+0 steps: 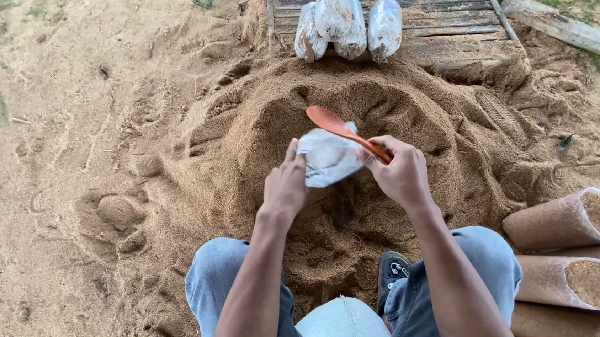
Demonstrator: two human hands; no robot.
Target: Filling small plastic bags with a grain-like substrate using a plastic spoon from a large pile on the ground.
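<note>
My left hand (285, 184) pinches the left edge of an empty clear plastic bag (328, 160), held above a pile of brown sawdust (325, 131). My right hand (401, 171) grips the bag's right edge together with the handle of an orange plastic spoon (343, 129). The spoon's bowl points up and to the left, over the bag. Both hands hover over a hollow scooped in the pile.
Several filled clear bags (345, 19) lie on a wooden pallet (445, 14) behind the pile. Sawdust-packed bags (568, 222) lie stacked at the right. My knees in jeans and one dark shoe (392, 272) are at the bottom. Sandy ground spreads left.
</note>
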